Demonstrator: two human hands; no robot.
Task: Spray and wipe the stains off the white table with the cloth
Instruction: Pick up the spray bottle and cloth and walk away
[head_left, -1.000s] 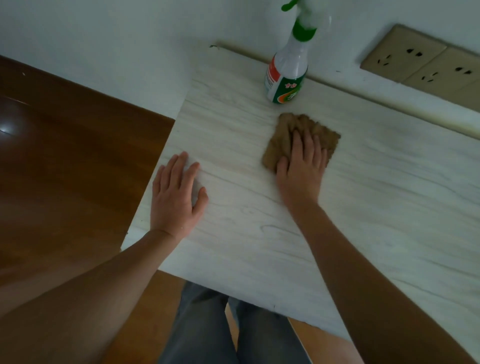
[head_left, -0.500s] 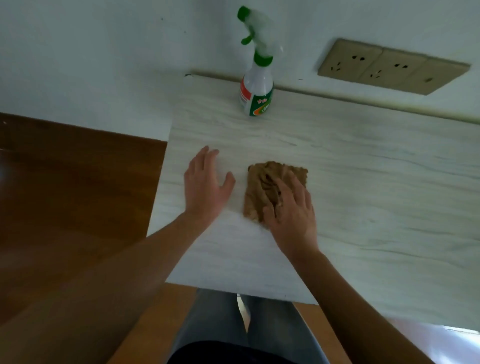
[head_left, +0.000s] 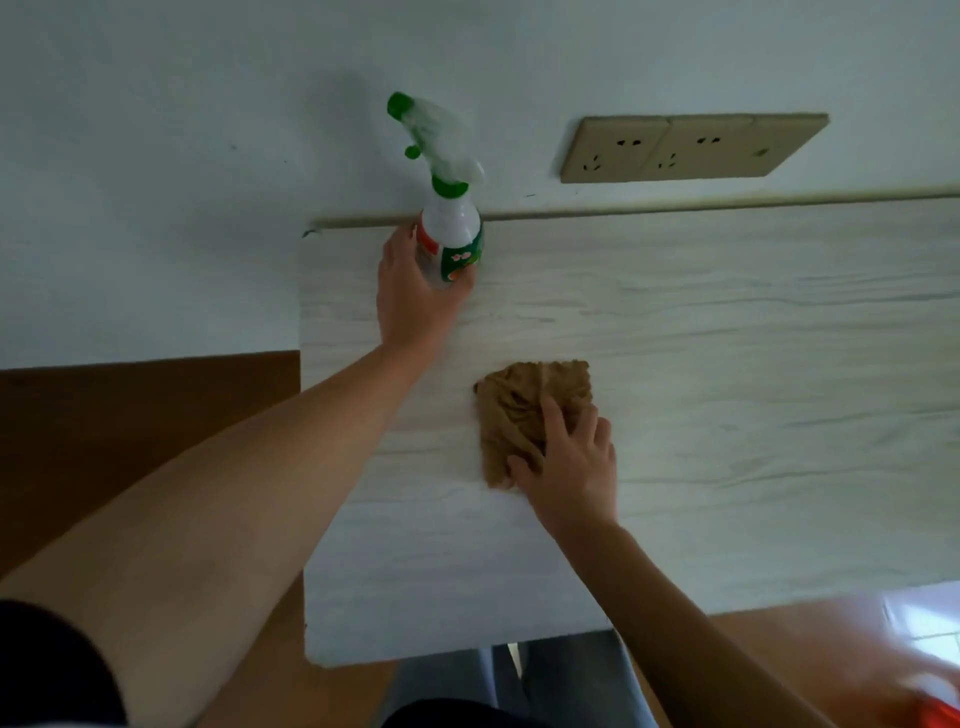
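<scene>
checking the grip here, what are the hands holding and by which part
The left hand wraps the lower body of the spray bottle. The right hand presses on the brown cloth, not gripping it.

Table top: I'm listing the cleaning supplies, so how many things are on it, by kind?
Spray bottle: 1, held by the left hand
Cloth: 1, under the right hand
Total: 2 things on the table
</scene>
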